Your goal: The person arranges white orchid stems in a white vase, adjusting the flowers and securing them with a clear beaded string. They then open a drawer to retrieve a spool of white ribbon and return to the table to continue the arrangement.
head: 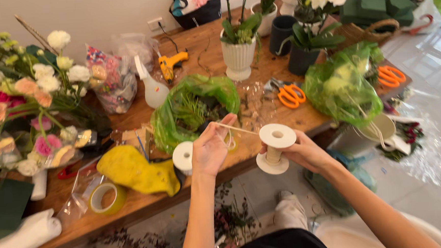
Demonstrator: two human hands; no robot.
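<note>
My right hand (304, 152) grips a white spool (275, 147) of pale tan string in front of the wooden table's (210, 43) near edge. A taut strand of string (236, 128) runs from the spool to my left hand (210, 147), whose fingers pinch its free end. Just left of that hand, a second white spool (183, 157) lies on the table edge. Behind my hands sits a green plastic bag (194, 107) holding greenery.
A yellow cloth (134, 170), a tape roll (106, 197), a flower arrangement (25, 95), a white spray bottle (152, 87), a yellow glue gun (172, 63), two orange scissors (290, 94), potted orchids (239, 51) and another green bag (343, 86) crowd the table. Stems litter the floor.
</note>
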